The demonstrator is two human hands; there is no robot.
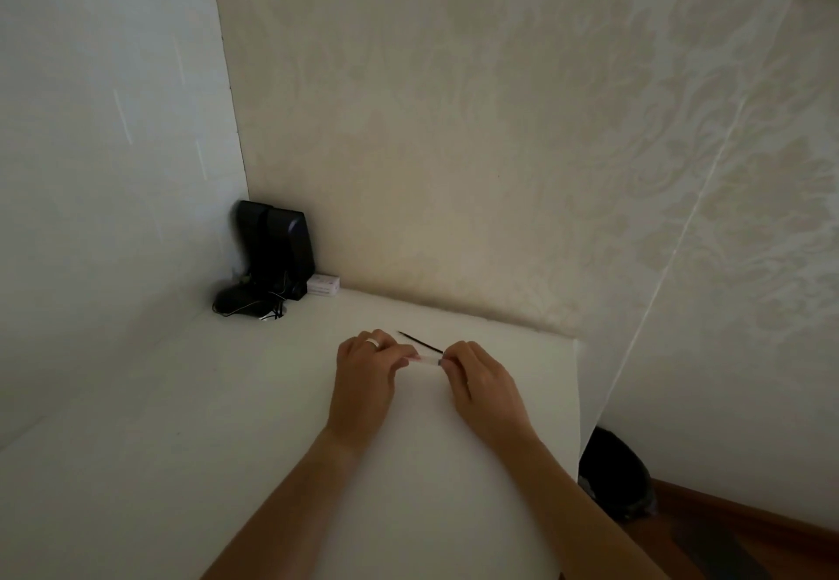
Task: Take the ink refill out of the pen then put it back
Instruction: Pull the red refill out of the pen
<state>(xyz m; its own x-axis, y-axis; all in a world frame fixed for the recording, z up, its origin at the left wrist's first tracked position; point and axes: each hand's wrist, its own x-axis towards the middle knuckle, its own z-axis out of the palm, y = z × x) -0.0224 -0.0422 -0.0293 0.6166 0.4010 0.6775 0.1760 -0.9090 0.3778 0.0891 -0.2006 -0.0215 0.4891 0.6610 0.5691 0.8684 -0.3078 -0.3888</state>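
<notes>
- Nearest the camera: two bare forearms run up from the bottom edge over a white table (136,466), converging on one spot towards its far right part.
- Left hand (363,375), ring on one finger: fingers curled in, tips pinched on the left end of a clear pen barrel (424,359). Closed on it, not loose.
- Right hand (481,380): fingers likewise curled, tips closed at the right end of the same barrel. Whether it grips the barrel itself or a cap or tip piece there, cannot tell; too small.
- Barrel spans the gap between the two hands, long axis running left to right, held just above or on the table; which, cannot tell.
- Just beyond the hands: a thin dark rod, by the look of it the ink refill (420,341), out of the barrel. It lies slanted, far end up-left, near end down-right, that near end close by the right fingertips. Whether it rests on the table or is touched by the right fingers is unclear.
- Judgement: refill appears out; the step in hand is the return. The turning relation is refill slanted against barrel level, so it must be swung in line with the barrel's open end. Right hand is nearer.
- Far corner: black speakers (277,252) and a small white box (324,285), well apart from the work.
</notes>
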